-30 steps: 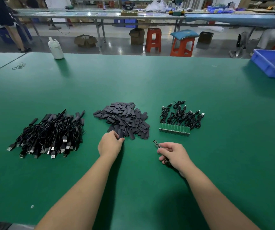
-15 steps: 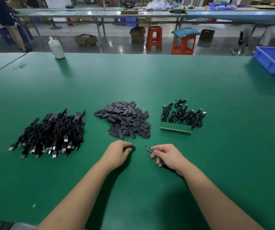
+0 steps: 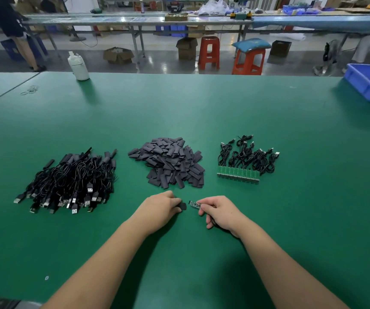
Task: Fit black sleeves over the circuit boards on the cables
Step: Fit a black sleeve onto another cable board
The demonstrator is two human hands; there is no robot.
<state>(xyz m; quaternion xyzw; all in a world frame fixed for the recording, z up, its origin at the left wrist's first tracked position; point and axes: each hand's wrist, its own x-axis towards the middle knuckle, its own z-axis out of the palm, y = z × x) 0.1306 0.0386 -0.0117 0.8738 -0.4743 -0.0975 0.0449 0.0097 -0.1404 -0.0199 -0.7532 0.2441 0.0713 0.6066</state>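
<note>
Since 0.5 s ago, both hands have closed in; sleeve and board now nearly meet. Finished cable pile [image 3: 68,177] lies far left on green table [image 3: 179,103]. Sleeve pile [image 3: 170,161] at centre. Left hand [image 3: 159,206] pinches one black sleeve [image 3: 183,206]. Right hand [image 3: 218,211] pinches circuit board [image 3: 194,204], tip toward sleeve, not yet inside. Unsleeved boards with cables [image 3: 244,161] lie right.

L hand [image 3: 160,206] & R hand [image 3: 219,211] low, fingers curled, nearly meeting.
</note>
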